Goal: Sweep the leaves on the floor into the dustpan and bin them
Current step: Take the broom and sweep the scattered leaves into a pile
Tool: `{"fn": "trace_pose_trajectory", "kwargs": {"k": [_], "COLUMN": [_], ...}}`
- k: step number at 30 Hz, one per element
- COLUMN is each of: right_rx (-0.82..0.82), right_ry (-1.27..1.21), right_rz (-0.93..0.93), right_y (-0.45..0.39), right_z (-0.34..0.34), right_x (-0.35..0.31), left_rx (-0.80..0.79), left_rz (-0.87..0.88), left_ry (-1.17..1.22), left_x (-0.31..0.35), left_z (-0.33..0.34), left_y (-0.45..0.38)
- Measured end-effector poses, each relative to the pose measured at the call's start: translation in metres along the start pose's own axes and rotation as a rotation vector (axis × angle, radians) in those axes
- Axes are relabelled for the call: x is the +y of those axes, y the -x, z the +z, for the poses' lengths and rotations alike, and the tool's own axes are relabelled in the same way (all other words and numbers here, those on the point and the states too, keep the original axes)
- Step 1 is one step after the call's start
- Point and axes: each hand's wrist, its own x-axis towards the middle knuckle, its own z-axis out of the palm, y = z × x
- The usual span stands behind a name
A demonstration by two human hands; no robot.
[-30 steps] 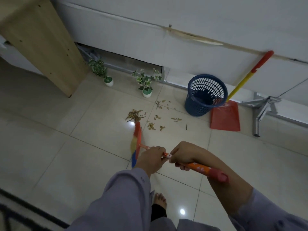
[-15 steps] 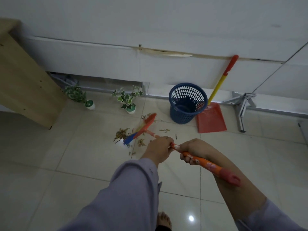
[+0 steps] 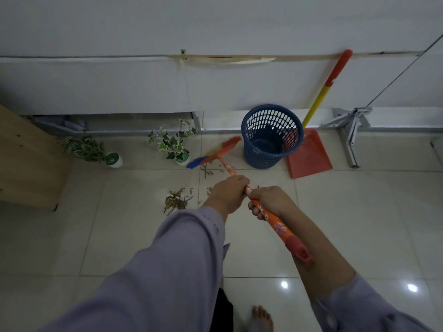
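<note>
I hold an orange broom (image 3: 271,218) with both hands. My left hand (image 3: 227,191) grips the handle further down, and my right hand (image 3: 268,200) grips it just behind. The broom's head (image 3: 215,154) is out near the wall, between a potted plant and the blue mesh bin (image 3: 272,137). Dry brown leaves (image 3: 176,200) lie in a small pile on the tiles left of my hands, with a few more leaves (image 3: 208,172) scattered just below the broom head. A red dustpan (image 3: 310,155) with a yellow-and-red handle leans against the wall right of the bin.
Two small potted plants (image 3: 173,142) (image 3: 96,149) stand along the wall at left. A wooden cabinet side (image 3: 26,164) is at far left. A metal bracket leg (image 3: 351,137) stands right of the dustpan. My bare foot (image 3: 262,316) is on the tiles below.
The broom head has swung away from me, from beside the leaf pile out toward the wall near the bin. My view has tilted up toward the wall.
</note>
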Motion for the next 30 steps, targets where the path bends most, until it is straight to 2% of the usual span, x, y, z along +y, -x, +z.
{"fn": "trace_pose_trajectory", "kwargs": {"k": [5, 11, 16, 22, 26, 30], "right_rx": [0.035, 0.048, 0.008, -0.069, -0.089, -0.106], "right_ry": [-0.019, -0.001, 0.019, 0.092, 0.07, 0.027], "right_rz": [-0.011, 0.095, 0.142, 0.232, 0.192, 0.16], "right_y": [-0.035, -0.045, -0.012, 0.038, 0.05, 0.049], "right_z": [0.023, 0.029, 0.01, -0.021, -0.031, -0.028], "right_x": [0.007, 0.042, 0.063, 0.059, 0.058, 0.068], "left_rx": [-0.091, -0.243, -0.24, -0.189, -0.205, -0.199], "left_rz": [-0.032, -0.019, -0.013, 0.02, 0.02, -0.069], "left_ry": [-0.029, -0.021, 0.007, -0.086, -0.19, -0.203], "left_x": [-0.031, -0.036, -0.008, 0.042, 0.06, 0.062], "left_z": [0.012, 0.043, 0.056, 0.044, 0.027, 0.029], "left_y": [-0.014, 0.001, 0.034, 0.069, 0.067, 0.07]}}
